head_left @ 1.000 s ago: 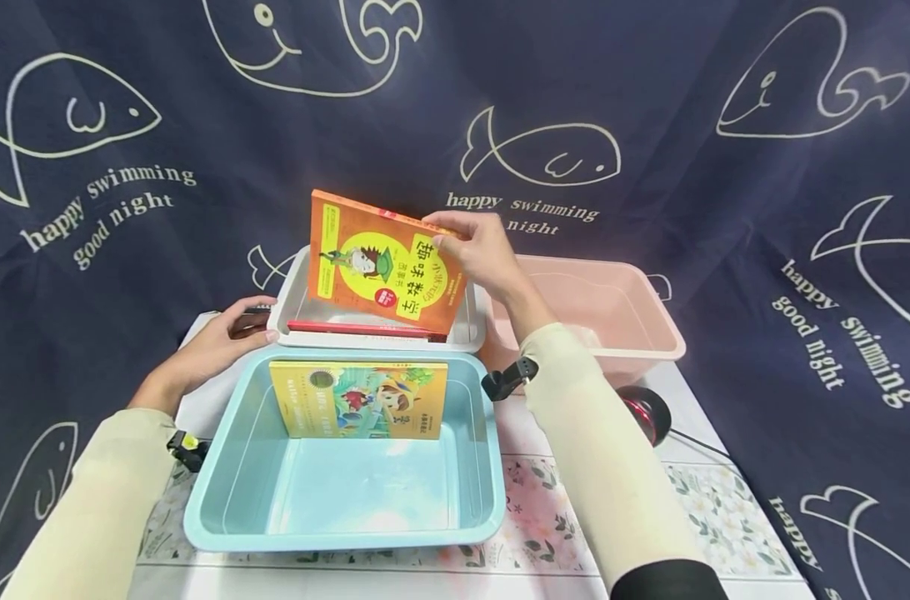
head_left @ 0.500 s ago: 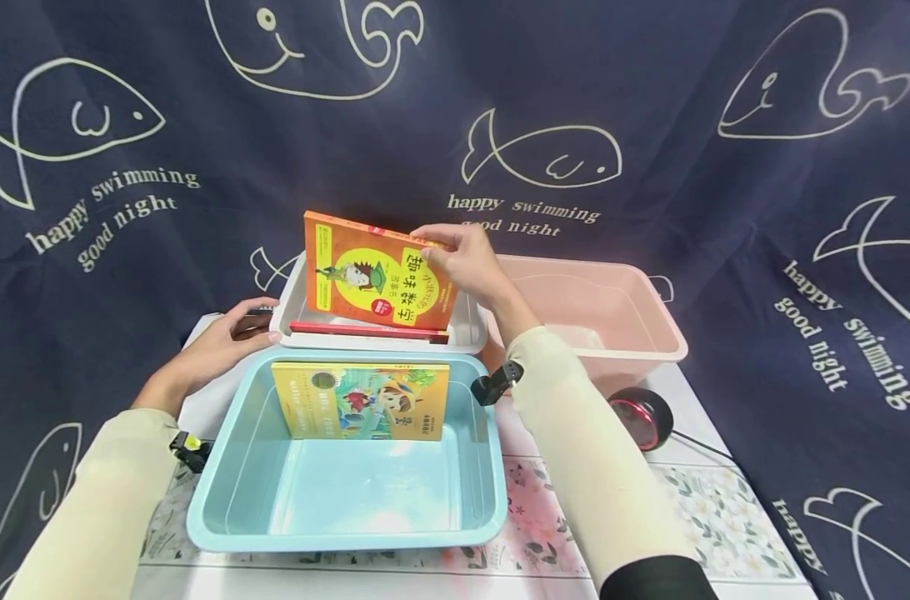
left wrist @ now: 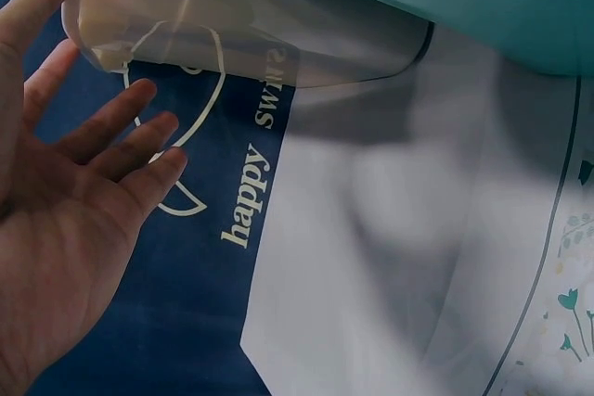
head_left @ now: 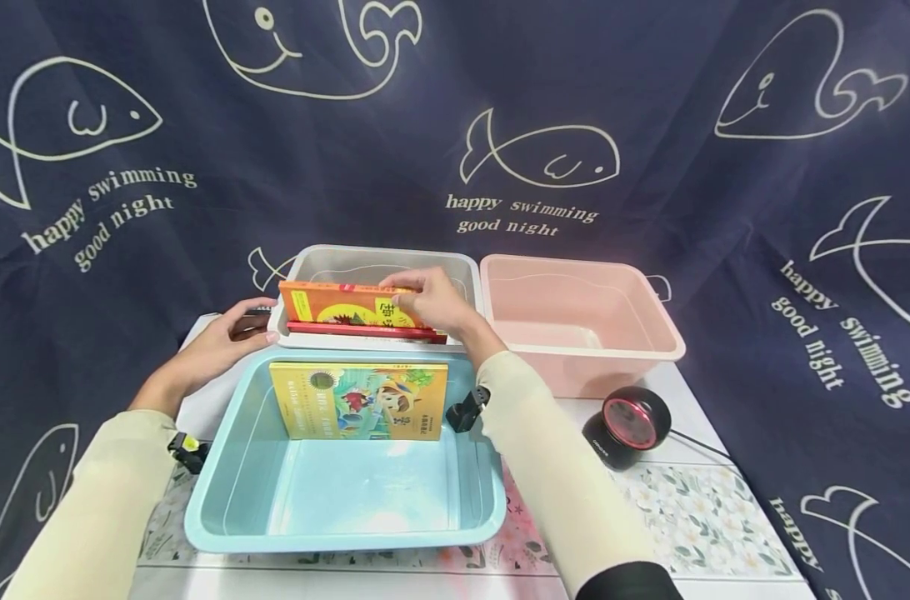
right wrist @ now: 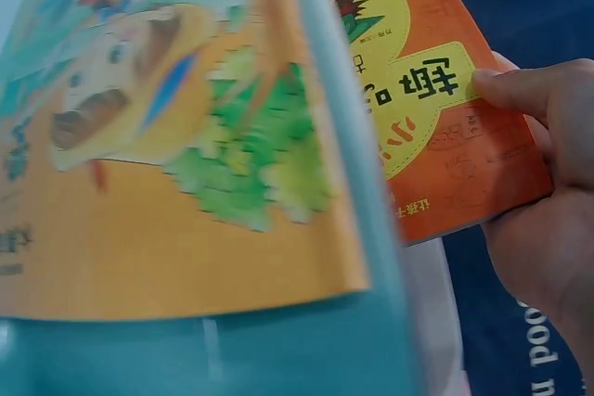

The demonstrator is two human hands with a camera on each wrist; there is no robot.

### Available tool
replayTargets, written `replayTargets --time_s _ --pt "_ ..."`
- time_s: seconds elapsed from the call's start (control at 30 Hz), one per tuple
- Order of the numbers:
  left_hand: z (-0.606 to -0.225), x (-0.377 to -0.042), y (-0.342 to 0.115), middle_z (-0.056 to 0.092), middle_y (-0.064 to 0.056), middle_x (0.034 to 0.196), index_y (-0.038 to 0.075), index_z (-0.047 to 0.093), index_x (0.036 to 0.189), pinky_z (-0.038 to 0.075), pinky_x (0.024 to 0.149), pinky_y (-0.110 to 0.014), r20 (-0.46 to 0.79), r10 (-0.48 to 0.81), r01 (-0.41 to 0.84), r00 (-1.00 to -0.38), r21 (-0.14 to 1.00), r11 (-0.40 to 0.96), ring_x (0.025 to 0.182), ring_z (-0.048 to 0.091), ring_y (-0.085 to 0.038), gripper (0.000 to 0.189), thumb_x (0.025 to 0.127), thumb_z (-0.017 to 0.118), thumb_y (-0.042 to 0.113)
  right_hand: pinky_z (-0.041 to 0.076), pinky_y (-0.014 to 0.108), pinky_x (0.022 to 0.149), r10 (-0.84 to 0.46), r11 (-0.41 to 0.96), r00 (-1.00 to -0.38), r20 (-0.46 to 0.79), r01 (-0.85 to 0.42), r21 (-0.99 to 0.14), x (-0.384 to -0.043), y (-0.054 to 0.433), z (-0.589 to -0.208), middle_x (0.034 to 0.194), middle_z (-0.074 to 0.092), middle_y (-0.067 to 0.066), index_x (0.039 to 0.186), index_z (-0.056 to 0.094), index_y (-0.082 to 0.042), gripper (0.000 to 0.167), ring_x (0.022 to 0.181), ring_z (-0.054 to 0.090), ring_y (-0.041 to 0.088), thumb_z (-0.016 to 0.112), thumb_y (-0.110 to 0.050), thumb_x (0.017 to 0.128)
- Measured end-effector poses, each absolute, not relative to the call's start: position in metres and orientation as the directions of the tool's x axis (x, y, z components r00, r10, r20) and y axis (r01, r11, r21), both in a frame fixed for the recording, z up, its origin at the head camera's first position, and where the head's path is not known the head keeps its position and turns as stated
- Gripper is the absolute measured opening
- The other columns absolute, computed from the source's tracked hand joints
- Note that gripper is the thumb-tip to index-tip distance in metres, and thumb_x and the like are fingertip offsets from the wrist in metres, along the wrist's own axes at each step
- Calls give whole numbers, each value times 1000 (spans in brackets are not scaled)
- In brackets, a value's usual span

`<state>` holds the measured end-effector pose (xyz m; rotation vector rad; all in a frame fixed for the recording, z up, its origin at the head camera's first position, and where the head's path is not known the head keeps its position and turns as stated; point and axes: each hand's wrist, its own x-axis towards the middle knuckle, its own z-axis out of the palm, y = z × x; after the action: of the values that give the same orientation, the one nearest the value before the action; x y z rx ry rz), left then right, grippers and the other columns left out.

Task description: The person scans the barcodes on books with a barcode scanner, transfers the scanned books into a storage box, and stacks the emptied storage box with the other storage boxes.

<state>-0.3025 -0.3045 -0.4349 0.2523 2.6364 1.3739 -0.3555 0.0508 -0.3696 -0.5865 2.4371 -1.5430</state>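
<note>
My right hand (head_left: 432, 302) pinches the upper edge of an orange book (head_left: 323, 302), thumb on its front cover. The book stands upright in the white bin (head_left: 380, 260), its lower part hidden behind a red book (head_left: 365, 330) near the front wall. In the right wrist view the thumb presses the orange book (right wrist: 464, 164) by its corner. My left hand (head_left: 218, 342) touches the white bin's left rim with its fingertips; in the left wrist view the other fingers of the left hand (left wrist: 83, 183) are spread loosely.
In front stands a light blue bin (head_left: 365, 492) with a yellow picture book (head_left: 361, 400) upright against its back wall. To the right are a pink bin (head_left: 582, 308) and a black round device (head_left: 627, 423) with a cord. A dark fish-print cloth (head_left: 635, 67) hangs behind.
The right hand has lowered the orange book from above the white bin down into it, behind the red book. The left hand has stayed at the rim.
</note>
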Motion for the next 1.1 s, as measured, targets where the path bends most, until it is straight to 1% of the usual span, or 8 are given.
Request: replayTargets --time_s 0.1,0.27,0.37,0.53,0.67,0.87,0.97,1.1 --pt "-434 -302 -305 36 -29 162 17 22 163 38 115 -67 -57 221 79 -974 824 561 148 39 -50 76 103 64 37 55 31 93 -457 382 -889 26 -222 -897 -355 45 -380 117 76 5 116 78 -14 26 102 68 21 62 -4 98" --pt "-433 -300 -302 37 -29 162 17 22 164 39 115 -67 -56 230 84 -972 827 556 147 40 -49 77 103 64 39 54 31 93 -463 403 -886 16 -227 -887 -356 43 -394 117 77 5 115 78 -13 25 103 67 18 64 -2 97" --pt "-432 -299 -303 38 -28 161 18 22 163 41 114 -67 -53 226 87 -973 819 567 146 42 -49 77 103 63 42 53 32 96 -463 419 -886 11 -230 -878 -358 43 -399 118 77 4 115 78 -14 26 106 66 16 65 -2 97" --pt "-433 -299 -304 39 -27 161 18 23 163 40 114 -67 -45 225 94 -973 817 569 146 42 -48 77 103 63 43 50 33 100 -480 445 -877 -22 -222 -867 -360 43 -401 117 77 2 113 79 -16 25 107 66 15 66 -3 96" --pt "-434 -299 -305 38 -28 161 19 23 163 39 114 -68 -45 224 93 -973 819 567 146 41 -49 77 103 63 43 49 31 99 -491 470 -869 -60 -206 -858 -361 42 -402 115 78 1 112 79 -16 25 104 66 13 67 -2 95" --pt "-435 -299 -304 39 -28 161 18 22 164 41 113 -67 -47 230 94 -972 820 565 146 43 -49 76 103 63 40 51 29 97 -516 497 -850 -105 -197 -845 -364 43 -402 118 78 4 116 77 -14 25 102 68 13 66 -3 96" --pt "-435 -299 -304 38 -28 161 18 22 164 40 113 -68 -44 233 97 -971 822 561 146 42 -50 76 103 63 40 51 31 99 -526 515 -841 -130 -193 -835 -366 44 -401 121 77 5 119 77 -12 25 104 68 14 64 -5 98" --pt "-434 -300 -305 38 -28 161 19 23 163 39 114 -69 -42 225 94 -974 821 563 147 40 -50 77 103 64 41 51 34 103 -518 533 -839 -165 -166 -830 -367 44 -399 123 76 5 118 78 -13 23 109 67 15 65 -8 100"
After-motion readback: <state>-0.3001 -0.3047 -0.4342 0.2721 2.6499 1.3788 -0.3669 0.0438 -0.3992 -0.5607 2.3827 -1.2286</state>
